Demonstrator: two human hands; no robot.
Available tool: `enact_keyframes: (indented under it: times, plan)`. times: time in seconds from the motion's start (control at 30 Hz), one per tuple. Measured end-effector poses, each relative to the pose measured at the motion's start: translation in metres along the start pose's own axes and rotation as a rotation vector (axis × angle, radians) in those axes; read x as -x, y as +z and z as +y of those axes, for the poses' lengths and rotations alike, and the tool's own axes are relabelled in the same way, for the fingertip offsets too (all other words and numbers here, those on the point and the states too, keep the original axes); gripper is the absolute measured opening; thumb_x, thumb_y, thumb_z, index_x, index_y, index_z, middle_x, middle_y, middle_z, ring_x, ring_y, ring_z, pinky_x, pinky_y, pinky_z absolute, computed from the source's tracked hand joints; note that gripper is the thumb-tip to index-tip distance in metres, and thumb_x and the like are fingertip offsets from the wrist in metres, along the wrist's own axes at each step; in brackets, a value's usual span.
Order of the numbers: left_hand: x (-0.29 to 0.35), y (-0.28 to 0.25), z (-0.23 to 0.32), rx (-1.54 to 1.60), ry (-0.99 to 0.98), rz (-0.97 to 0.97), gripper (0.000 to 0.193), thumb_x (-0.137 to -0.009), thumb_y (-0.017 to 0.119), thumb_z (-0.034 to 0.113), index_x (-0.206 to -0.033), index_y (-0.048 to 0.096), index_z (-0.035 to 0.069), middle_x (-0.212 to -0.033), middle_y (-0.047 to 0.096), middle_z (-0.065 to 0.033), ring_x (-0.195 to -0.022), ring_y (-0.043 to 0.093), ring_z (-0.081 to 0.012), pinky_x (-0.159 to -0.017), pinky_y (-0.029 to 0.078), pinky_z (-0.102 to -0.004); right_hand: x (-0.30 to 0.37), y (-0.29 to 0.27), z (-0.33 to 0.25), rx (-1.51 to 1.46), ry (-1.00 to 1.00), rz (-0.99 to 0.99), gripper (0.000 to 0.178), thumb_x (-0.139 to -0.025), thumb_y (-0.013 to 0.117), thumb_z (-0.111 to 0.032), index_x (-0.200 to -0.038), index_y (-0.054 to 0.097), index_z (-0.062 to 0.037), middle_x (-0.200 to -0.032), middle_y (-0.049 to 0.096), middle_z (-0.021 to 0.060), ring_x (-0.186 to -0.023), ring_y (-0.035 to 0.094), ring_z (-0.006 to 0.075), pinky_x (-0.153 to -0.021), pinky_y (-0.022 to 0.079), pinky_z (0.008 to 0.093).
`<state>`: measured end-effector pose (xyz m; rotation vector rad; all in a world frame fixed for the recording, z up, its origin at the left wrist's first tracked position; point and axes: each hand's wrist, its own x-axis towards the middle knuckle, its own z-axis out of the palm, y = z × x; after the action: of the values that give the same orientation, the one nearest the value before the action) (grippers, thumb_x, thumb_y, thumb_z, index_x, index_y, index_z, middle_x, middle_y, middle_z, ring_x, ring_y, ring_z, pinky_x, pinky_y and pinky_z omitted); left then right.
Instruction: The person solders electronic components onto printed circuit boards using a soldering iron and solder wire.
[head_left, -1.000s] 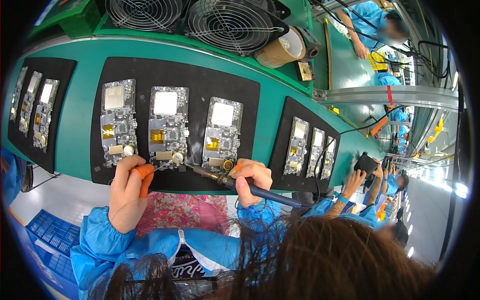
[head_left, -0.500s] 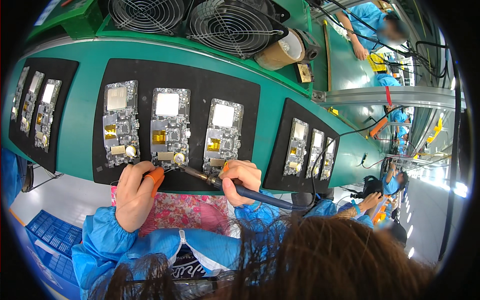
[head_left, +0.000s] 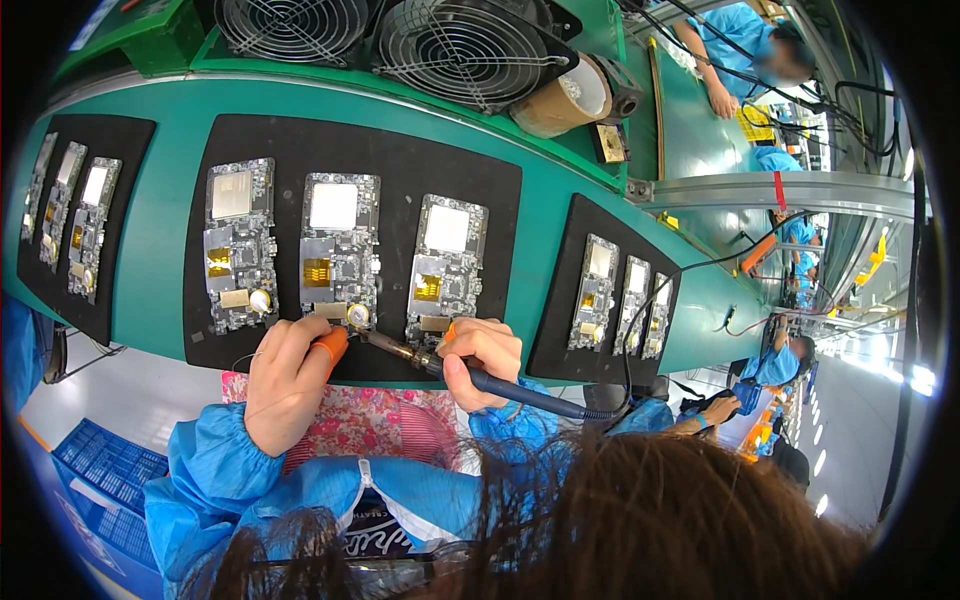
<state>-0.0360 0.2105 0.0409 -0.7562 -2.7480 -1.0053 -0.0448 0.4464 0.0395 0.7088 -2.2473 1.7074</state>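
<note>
While soldering: brown tape roll (head_left: 562, 100) behind boards (head_left: 338, 252).

Bright blue smock sleeves on both my arms, loose and crinkled, gathered at elastic cuffs just short of the wrists. My left hand (head_left: 285, 385) is bare except for an orange rubber cot capping one fingertip; my right hand (head_left: 485, 360) has an orange cot too. Dark brown hair hangs loose across the bottom, strands falling over the blue fabric.

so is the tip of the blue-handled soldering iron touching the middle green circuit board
Touching: the head view shows the blue-handled soldering iron tip meeting the middle green circuit board at its lower edge, no gap visible.
</note>
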Motion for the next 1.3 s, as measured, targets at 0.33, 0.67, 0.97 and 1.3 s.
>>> enact_keyframes:
  times: [0.33, 0.67, 0.97, 1.3]
  plan:
    - [0.005, -0.012, -0.004, 0.075, -0.043, 0.083, 0.03, -0.066, 0.074, -0.001, -0.094, 0.063, -0.002, -0.098, 0.057, -0.0115, -0.084, 0.056, -0.0272, -0.071, 0.048, -0.034, 0.017, -0.016, -0.003, -0.052, 0.066, 0.164, 0.009, -0.077, 0.06, -0.004, -0.073, 0.056, 0.0024, -0.064, 0.058, 0.0125, -0.052, 0.055, 0.0222, -0.047, 0.041, 0.0305]
    - [0.012, -0.03, -0.009, -0.09, 0.125, 0.091, 0.042, -0.072, 0.067, -0.015, -0.112, 0.058, -0.003, -0.128, 0.043, -0.0173, -0.087, 0.054, -0.0229, -0.071, 0.048, -0.032, 0.036, -0.034, -0.006, -0.442, 0.478, 0.808, 0.022, -0.094, 0.047, -0.024, -0.082, 0.042, -0.0061, -0.077, 0.048, 0.0053, -0.052, 0.044, 0.0123, -0.107, 0.032, 0.0525]
    - [0.015, -0.019, -0.003, 0.08, 0.06, 0.155, 0.029, -0.072, 0.067, -0.012, -0.1, 0.064, -0.005, -0.11, 0.056, -0.0152, -0.092, 0.057, -0.0313, -0.077, 0.05, -0.0343, 0.027, 0.007, -0.011, -0.657, 0.491, 0.758, 0.021, -0.093, 0.051, -0.022, -0.082, 0.043, -0.0051, -0.072, 0.05, 0.005, -0.055, 0.046, 0.0109, -0.108, 0.029, 0.0573]
    - [0.012, 0.01, -0.003, 0.076, 0.163, 0.22, 0.033, -0.058, 0.08, -0.002, -0.086, 0.064, 0.0, -0.092, 0.06, -0.0081, -0.074, 0.057, -0.0217, -0.058, 0.045, -0.0312, 0.028, -0.022, 0.004, -0.193, 0.147, 0.389, 0.02, -0.083, 0.059, -0.013, -0.07, 0.054, 0.0016, -0.06, 0.055, 0.0101, -0.053, 0.048, 0.0163, -0.047, 0.035, 0.0288]
